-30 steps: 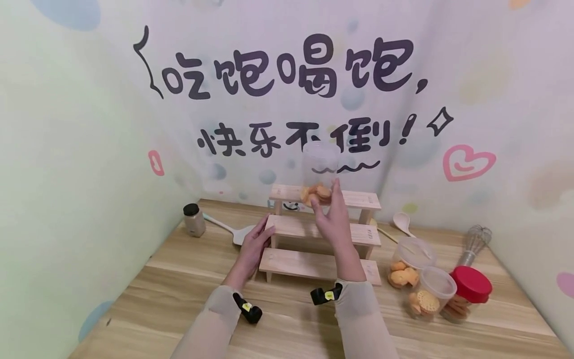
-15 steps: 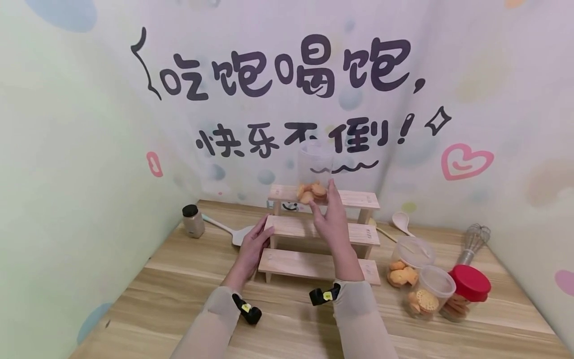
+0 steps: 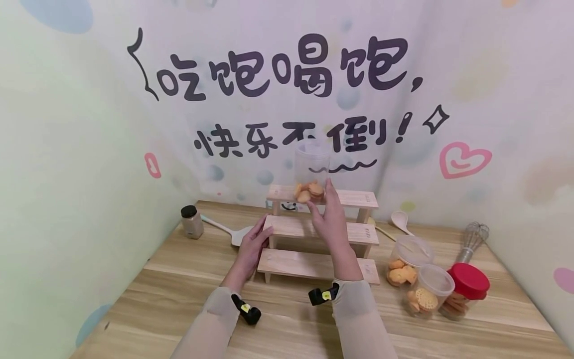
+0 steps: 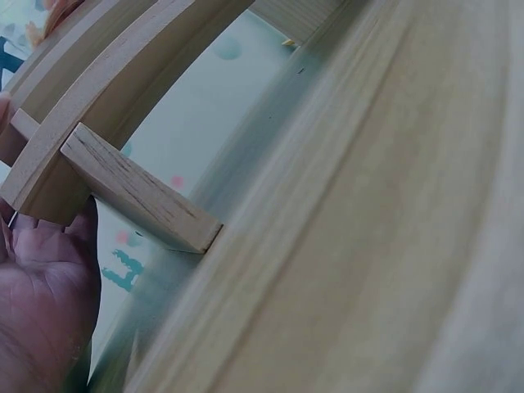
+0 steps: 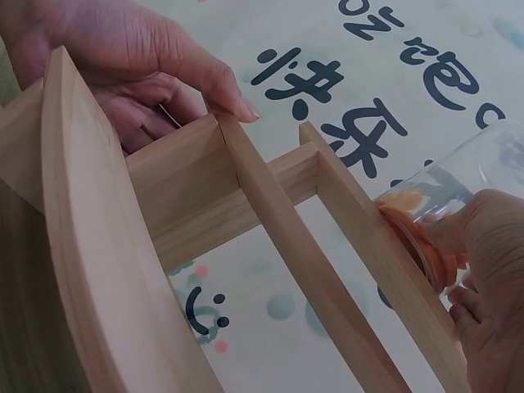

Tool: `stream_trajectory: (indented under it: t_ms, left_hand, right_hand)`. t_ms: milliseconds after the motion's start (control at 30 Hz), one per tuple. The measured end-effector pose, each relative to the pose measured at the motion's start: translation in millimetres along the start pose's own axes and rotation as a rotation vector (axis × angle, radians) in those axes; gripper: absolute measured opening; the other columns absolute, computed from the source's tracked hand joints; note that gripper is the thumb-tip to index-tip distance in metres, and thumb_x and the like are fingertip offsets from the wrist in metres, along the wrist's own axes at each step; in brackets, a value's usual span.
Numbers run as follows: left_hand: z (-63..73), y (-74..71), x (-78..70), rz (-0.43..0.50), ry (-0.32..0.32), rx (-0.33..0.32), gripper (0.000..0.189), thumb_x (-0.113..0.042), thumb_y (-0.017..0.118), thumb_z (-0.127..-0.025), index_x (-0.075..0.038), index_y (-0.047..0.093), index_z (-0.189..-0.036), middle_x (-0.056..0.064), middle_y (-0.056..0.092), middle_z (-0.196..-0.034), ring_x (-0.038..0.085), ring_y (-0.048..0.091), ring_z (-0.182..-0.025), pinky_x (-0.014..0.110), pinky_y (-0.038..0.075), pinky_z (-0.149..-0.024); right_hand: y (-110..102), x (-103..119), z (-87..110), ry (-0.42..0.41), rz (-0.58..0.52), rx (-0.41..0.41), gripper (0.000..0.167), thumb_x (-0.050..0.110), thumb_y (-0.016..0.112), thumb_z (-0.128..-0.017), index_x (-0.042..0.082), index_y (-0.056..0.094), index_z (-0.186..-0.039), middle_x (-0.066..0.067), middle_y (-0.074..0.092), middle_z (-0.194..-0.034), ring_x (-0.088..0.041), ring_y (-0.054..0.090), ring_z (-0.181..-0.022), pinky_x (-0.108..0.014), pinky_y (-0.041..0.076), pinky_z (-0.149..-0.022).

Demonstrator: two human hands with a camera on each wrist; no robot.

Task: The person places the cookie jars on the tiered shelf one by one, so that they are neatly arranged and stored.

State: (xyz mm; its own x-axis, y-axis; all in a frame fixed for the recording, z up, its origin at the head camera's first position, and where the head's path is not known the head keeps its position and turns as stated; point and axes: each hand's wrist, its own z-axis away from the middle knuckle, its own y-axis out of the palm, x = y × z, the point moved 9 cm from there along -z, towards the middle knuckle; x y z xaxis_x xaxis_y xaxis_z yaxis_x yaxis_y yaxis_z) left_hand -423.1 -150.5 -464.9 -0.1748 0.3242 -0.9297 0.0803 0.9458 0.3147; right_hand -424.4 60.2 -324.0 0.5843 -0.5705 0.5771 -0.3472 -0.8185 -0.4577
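Observation:
A clear lidded jar [image 3: 312, 167] with orange-brown biscuits in its bottom is at the top tier of a three-tier wooden stand [image 3: 305, 263]. My right hand [image 3: 331, 222] grips the jar low down, thumb on the near side. In the right wrist view the jar's [image 5: 483, 180] base is at the top board; whether its weight rests there I cannot tell. My left hand [image 3: 252, 247] holds the left end of the middle tier, thumb over the board and the other fingers around its side. In the left wrist view, the palm [image 4: 45, 286] lies against the stand's side.
Right of the stand are two clear biscuit jars [image 3: 402, 274] [image 3: 423, 299] and a red-lidded jar [image 3: 466, 289]. A whisk [image 3: 473, 239] and a pale ladle [image 3: 400, 221] lie behind. At left are a black-capped shaker [image 3: 192, 223] and a white spatula [image 3: 237, 235].
My right hand has shifted the jar slightly left along the top tier. The left hand has kept its hold on the stand.

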Motion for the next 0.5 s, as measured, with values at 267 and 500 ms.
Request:
stream_trajectory:
  t_ms: [267, 500]
  left_hand:
    - [-1.5, 0.6, 0.2, 0.005, 0.001, 0.006, 0.066, -0.024, 0.068, -0.098, -0.014, 0.038, -0.156, 0.009, 0.03, -0.162, 0.024, 0.032, -0.145, 0.04, 0.029, -0.117]
    - [-1.2, -0.6, 1.8, -0.018, -0.006, -0.005, 0.066, -0.027, 0.068, -0.098, -0.017, 0.039, -0.156, 0.008, 0.031, -0.162, 0.023, 0.034, -0.145, 0.038, 0.031, -0.116]
  right_hand:
    - [-3.9, 0.9, 0.1, 0.017, 0.0, -0.01, 0.079, 0.019, 0.071, -0.096, -0.006, 0.026, -0.156, -0.025, 0.036, -0.156, -0.036, 0.035, -0.144, -0.046, 0.03, -0.117]
    - [-21.1, 3.1, -0.2, 0.046, -0.058, -0.077, 0.076, 0.037, 0.069, -0.096, 0.0, 0.035, -0.153, -0.021, 0.045, -0.149, -0.034, 0.041, -0.139, -0.049, 0.034, -0.115]
